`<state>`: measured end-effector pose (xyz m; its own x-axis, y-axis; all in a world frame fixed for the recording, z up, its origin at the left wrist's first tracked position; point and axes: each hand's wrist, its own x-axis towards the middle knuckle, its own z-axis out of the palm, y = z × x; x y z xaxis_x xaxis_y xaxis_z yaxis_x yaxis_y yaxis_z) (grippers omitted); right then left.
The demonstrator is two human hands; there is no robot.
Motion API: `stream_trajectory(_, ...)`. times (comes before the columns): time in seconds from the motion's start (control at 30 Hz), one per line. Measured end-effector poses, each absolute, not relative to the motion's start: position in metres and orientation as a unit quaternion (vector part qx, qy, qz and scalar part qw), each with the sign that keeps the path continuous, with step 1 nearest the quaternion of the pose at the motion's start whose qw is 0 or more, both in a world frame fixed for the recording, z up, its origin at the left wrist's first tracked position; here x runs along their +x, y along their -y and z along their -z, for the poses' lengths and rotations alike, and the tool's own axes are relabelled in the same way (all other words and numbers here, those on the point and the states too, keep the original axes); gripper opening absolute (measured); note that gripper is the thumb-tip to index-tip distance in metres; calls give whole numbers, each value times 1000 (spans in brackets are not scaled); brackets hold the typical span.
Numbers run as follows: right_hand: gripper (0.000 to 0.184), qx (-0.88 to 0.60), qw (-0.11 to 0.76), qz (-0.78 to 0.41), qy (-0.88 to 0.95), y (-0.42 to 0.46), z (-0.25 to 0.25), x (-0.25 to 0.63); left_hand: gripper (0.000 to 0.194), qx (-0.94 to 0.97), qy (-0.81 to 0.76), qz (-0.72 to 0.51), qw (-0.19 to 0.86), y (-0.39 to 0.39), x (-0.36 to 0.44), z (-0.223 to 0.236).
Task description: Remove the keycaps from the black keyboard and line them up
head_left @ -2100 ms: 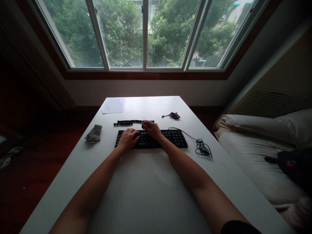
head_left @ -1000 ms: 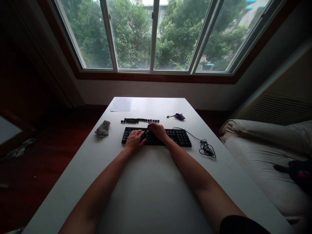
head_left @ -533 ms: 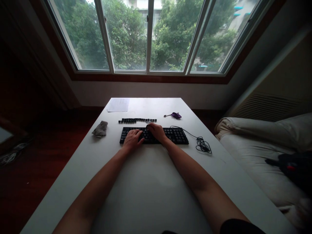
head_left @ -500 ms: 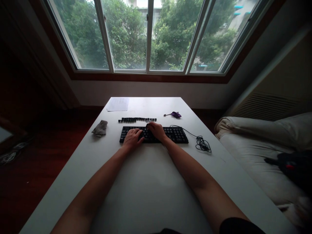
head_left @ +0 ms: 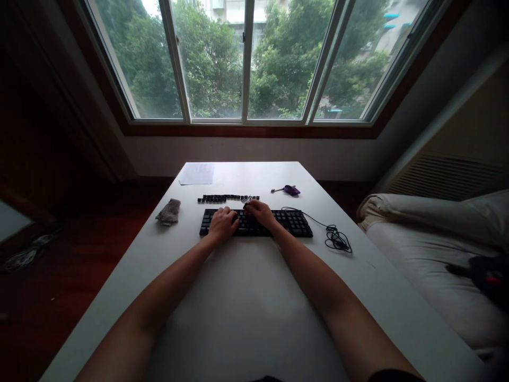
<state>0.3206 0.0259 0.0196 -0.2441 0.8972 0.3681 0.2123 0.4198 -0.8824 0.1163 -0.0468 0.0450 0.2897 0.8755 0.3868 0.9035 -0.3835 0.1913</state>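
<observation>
White table [head_left: 254, 297]; left hand [head_left: 223, 223] more curled

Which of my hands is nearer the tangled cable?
The right hand, over the middle of the keyboard. The cable lies beyond its right end, while the left hand is over its left part.

Your tabletop [head_left: 246, 297] is smooth, with a soft sheen. The keyboard [head_left: 298, 224] looks like matt plastic, as do the loose keys [head_left: 214, 199]; the thin wire tool [head_left: 245, 200] seems metal. Your crumpled cloth [head_left: 168, 211] is rough and fuzzy, the sheet [head_left: 198, 173] thin paper. The floor [head_left: 91, 281] resembles polished wood, the window [head_left: 210, 69] is smooth glass, and wrinkled fabric covers the couch [head_left: 425, 270].
</observation>
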Motion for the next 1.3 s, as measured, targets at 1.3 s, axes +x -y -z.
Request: stream_trajectory(1.3, 28, -407, 514, -350, 669, -9, -30, 313, 37, -799, 533, 278, 2, 42, 108, -37)
